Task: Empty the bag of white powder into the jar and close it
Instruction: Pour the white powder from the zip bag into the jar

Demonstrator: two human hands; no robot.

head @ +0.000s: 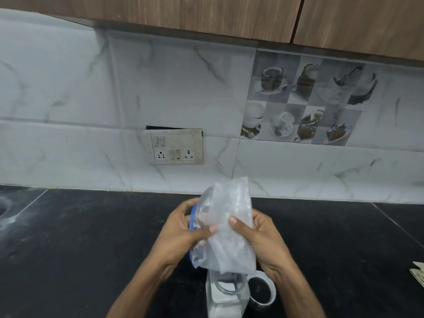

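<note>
Over the counter's near edge, left hand [183,228] and right hand [257,235] pinch the bag [227,226] above the jar [227,294] mouth, so powder drops in; lid [261,291] beside.

Black countertop [80,249], grubby switch-and-socket panel [175,146] on marble tiles [68,99], coffee-cup picture tile [305,99], wood cabinets [206,14] overhead.

Domestic kitchen. Evidence: black stone counter [91,237] against a white marble-look tiled wall [68,99], wood-grain upper cabinets [206,14], decorative tile panel [305,99] depicting cups and drinks, and a wall switch-and-socket plate [175,146] above the counter's back edge.
</note>
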